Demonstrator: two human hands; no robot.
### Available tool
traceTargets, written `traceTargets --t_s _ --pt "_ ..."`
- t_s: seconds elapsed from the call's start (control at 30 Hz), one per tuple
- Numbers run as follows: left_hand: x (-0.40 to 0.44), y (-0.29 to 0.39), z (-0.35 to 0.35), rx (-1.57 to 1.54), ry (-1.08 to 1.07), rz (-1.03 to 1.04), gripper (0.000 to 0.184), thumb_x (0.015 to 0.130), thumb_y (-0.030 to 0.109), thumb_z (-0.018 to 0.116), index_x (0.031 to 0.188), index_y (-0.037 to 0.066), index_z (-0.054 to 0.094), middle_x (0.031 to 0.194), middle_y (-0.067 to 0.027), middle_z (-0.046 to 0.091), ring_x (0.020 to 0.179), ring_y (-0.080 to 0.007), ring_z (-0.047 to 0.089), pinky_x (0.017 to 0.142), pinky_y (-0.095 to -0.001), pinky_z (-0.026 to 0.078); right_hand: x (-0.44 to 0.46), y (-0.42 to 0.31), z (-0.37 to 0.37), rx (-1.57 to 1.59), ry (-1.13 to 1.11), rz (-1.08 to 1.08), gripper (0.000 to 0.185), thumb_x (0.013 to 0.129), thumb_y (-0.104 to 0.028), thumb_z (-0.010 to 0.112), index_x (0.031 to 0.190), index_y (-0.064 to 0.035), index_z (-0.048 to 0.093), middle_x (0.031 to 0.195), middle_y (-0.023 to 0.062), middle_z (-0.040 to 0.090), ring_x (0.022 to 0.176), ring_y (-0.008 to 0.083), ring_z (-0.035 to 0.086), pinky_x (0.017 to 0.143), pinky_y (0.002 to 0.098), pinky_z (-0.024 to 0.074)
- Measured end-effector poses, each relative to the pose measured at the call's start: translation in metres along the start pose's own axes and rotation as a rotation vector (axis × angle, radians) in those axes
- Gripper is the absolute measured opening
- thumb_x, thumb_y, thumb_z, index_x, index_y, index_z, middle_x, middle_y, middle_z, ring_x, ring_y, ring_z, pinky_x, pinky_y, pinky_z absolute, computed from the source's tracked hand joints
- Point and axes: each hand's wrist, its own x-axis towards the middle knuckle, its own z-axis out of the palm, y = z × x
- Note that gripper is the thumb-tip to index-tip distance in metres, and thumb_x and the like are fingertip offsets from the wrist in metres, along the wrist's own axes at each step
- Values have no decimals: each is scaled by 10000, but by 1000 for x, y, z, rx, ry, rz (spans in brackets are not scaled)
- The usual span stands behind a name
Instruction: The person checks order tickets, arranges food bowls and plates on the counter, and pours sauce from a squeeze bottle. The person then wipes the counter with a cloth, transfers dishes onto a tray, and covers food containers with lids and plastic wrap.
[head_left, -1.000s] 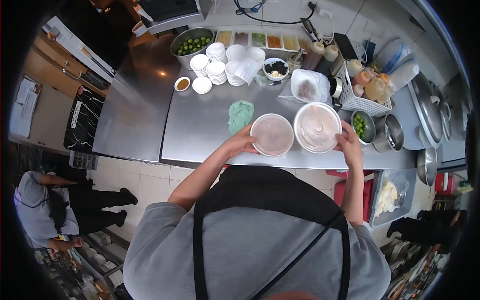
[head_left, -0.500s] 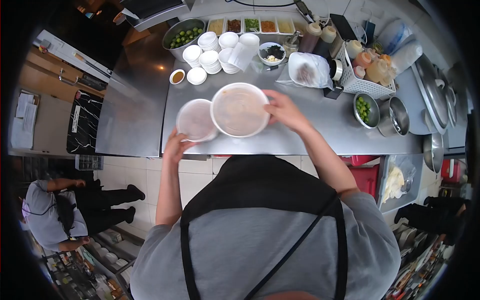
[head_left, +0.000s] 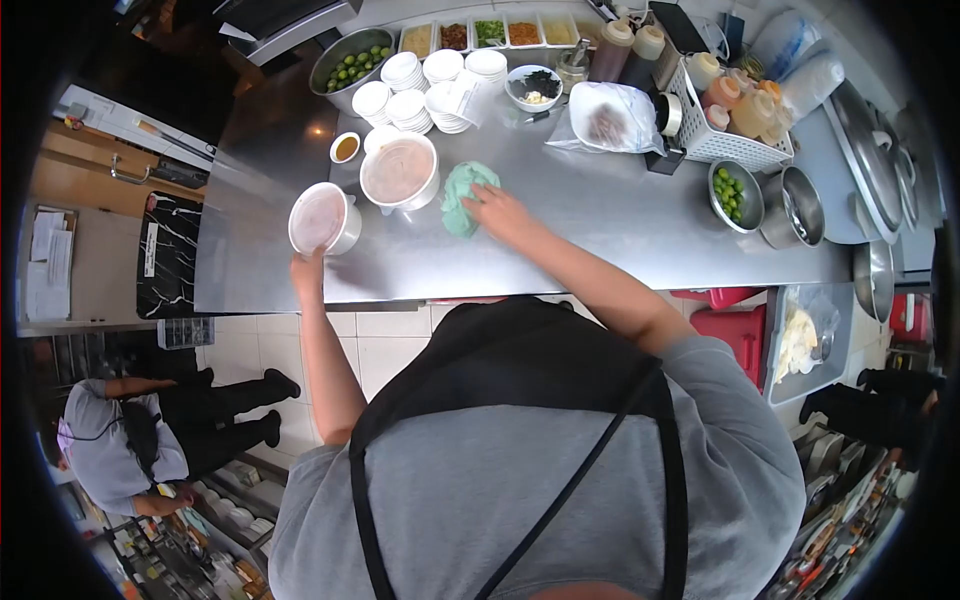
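My left hand grips the near side of a round white plastic tub with a translucent lid, at the left of the steel counter. Some of its fingers are hidden by the tub. A second, larger lidded tub stands just behind and to the right, partly covering a stack of small white lids or saucers. My right hand is closed on a crumpled pale green cloth, which lies on the counter to the right of the larger tub.
Stacked white lids or saucers, a small sauce cup and a pot of limes stand behind. A seaweed bowl, bagged container, bottle basket and lime bowl line the right. Two people are nearby.
The larger tub has left my right hand and stands farther back on the counter. My right hand now holds the green cloth. My left hand has moved left with the smaller tub.
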Motion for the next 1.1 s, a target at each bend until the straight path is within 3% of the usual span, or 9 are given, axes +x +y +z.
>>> traceTargets --t_s 0.1,0.27,0.47,0.53,0.67,0.73,0.83,1.03,1.1 --pt "-40 72 1 295 451 73 578 704 300 605 1188 30 441 1283 -243 327 1138 -390 378 934 -428 337 -51 9 -19 144 56 67 337 691 0 491 981 -112 621 1131 121 532 1026 293 510 870 350 422" --pt "-9 104 19 234 483 282 459 701 246 609 1118 70 537 1273 -222 361 1164 -375 349 948 -408 322 -147 43 -81 113 186 282 237 685 10 503 851 -80 645 973 125 604 890 275 580 760 349 482" --pt "-21 175 51 -456 160 646 254 687 89 601 924 0 610 1007 -200 568 979 -330 513 875 -383 380 -242 105 -141 14 366 793 88 693 -3 516 730 7 596 833 169 610 763 317 595 693 338 468" --pt "-36 200 70 -442 71 722 279 677 122 617 927 -2 607 1012 -204 562 977 -333 509 862 -380 390 -243 110 -146 -19 327 893 168 725 -85 556 872 -7 577 839 186 601 776 328 589 701 345 462" --pt "-22 203 75 -94 485 710 269 700 166 588 903 -11 602 1022 -213 555 1000 -330 498 865 -384 392 -198 77 -122 107 462 880 371 755 -191 582 1076 -27 495 996 238 540 944 365 527 813 385 416" --pt "8 182 74 83 226 293 281 723 194 534 884 -29 592 977 -220 573 961 -337 525 846 -403 407 -191 80 -92 -272 395 639 519 771 -260 588 1202 -43 396 1175 282 402 1123 410 375 936 441 308" --pt "25 170 62 148 33 128 257 732 176 484 862 -15 597 920 -222 590 900 -353 553 818 -423 421 -182 82 -83 -189 376 632 528 769 -253 588 1215 -46 398 1253 283 311 1190 421 272 987 474 222" --pt "11 156 76 -1 -121 309 209 733 148 461 820 18 600 840 -228 592 859 -356 566 767 -435 439 -157 63 -102 -464 269 643 454 773 -234 576 1166 -45 446 1235 247 361 1156 414 320 957 471 263" --pt "-17 159 87 -62 -157 353 201 732 131 455 810 5 590 805 -232 590 793 -355 581 726 -432 454 -132 50 -106 -139 355 499 350 776 -226 567 1065 -32 530 1140 214 465 1061 377 430 895 436 339"
